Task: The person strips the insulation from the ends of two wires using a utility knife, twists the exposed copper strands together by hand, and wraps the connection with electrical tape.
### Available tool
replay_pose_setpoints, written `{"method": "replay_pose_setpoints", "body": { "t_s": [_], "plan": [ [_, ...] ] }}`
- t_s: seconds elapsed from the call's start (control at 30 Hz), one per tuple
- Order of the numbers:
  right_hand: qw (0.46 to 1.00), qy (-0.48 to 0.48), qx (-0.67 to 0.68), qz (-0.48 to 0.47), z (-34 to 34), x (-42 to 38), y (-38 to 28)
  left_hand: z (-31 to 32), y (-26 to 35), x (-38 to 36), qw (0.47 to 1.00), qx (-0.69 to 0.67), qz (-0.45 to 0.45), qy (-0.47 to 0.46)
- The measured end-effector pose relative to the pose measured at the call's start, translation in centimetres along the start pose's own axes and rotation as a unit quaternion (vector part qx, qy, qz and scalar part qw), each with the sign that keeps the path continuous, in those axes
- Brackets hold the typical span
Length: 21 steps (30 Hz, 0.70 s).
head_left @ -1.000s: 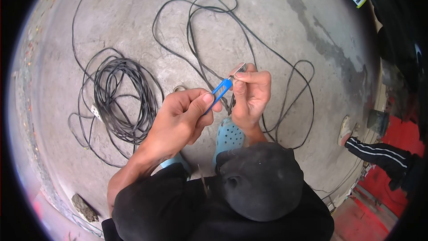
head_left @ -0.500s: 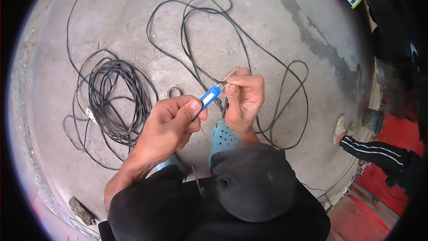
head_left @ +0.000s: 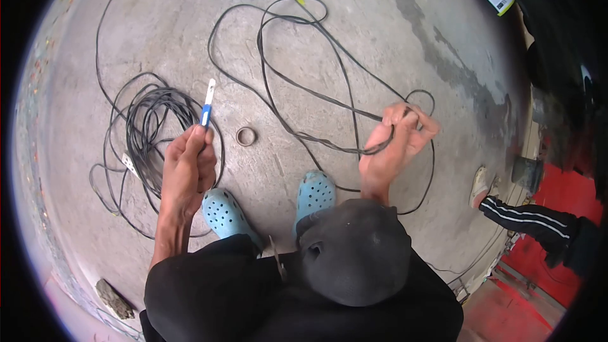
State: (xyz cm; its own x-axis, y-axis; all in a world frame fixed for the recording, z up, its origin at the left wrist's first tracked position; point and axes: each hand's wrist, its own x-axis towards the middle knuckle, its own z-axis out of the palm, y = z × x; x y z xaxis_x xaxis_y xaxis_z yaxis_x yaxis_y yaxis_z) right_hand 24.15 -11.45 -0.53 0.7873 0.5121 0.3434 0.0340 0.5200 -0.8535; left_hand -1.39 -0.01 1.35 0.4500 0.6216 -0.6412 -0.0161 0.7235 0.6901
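My left hand (head_left: 188,161) is closed round the lower end of a blue and white knife-like tool (head_left: 206,114), which points up and away from me. On the right, my right hand (head_left: 399,139) is closed on a dark cable (head_left: 323,142), which runs from it in loops over the floor to the left. Its fingertips are pinched together, and what lies between them is too small to make out. The two hands are wide apart. Beside my left hand lies a big coil of dark cable (head_left: 161,104).
A roll of tape (head_left: 246,136) rests on the concrete floor (head_left: 253,63) between my hands. A white socket strip (head_left: 130,163) lies by the coil. My blue clogs (head_left: 315,193) are below. Another person's striped leg (head_left: 529,215) shows at right. A stone (head_left: 114,297) is lower left.
My hands have moved apart. My left hand has carried the blue tool left, away from the cable; my right hand has moved right with the cable, drawing its loops along.
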Motion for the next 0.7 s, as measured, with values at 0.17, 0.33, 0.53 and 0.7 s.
{"method": "replay_pose_setpoints", "body": {
  "t_s": [0.17, 0.33, 0.53, 0.7],
  "plan": [
    [0.994, -0.07, -0.014, 0.077, 0.2, -1.0, 1.6, 2.0, -0.4, 0.1, 0.999, -0.034, 0.015, -0.035],
    [0.964, -0.144, 0.044, 0.219, 2.1, -2.0, 2.6, 2.0, -0.6, 0.1, 0.996, -0.012, 0.039, -0.077],
    [0.948, -0.185, 0.062, 0.251, 3.8, -2.6, 2.5, 4.3, -1.7, 0.4, 0.982, 0.127, 0.081, -0.113],
    [0.944, -0.193, 0.08, 0.254, 4.2, -3.1, 2.3, 4.4, -2.4, 0.7, 0.982, 0.114, 0.093, -0.118]
  ]
}}
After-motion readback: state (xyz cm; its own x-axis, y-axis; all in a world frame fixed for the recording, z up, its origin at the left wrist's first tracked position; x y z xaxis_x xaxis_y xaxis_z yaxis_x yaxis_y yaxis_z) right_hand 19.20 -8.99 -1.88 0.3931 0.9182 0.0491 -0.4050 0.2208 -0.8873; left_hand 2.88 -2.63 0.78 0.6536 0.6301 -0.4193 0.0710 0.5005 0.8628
